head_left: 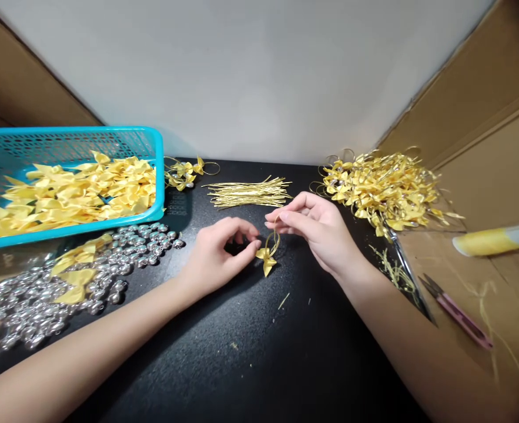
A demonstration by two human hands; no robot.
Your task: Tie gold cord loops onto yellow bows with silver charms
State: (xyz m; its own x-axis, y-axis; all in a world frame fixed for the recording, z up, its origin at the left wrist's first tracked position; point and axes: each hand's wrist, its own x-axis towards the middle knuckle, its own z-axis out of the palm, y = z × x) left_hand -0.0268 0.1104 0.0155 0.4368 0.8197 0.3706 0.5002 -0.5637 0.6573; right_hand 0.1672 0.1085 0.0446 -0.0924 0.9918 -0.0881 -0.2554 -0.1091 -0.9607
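My left hand [218,254] pinches a small yellow ribbon bow [265,259] just above the black table top [250,352]. A thin gold cord [275,239] loops up from the bow to my right hand [316,226], whose fingers are closed on its end. Both hands meet at the middle of the table. A bundle of cut gold cords [249,192] lies just behind them.
A turquoise basket [153,176] of yellow bows stands at the left. Several silver beads [43,299] and loose bows spread in front of it. A heap of bows with cords [385,188] lies at the right. Pink snips [455,311] and a yellow spool [497,239] rest on cardboard.
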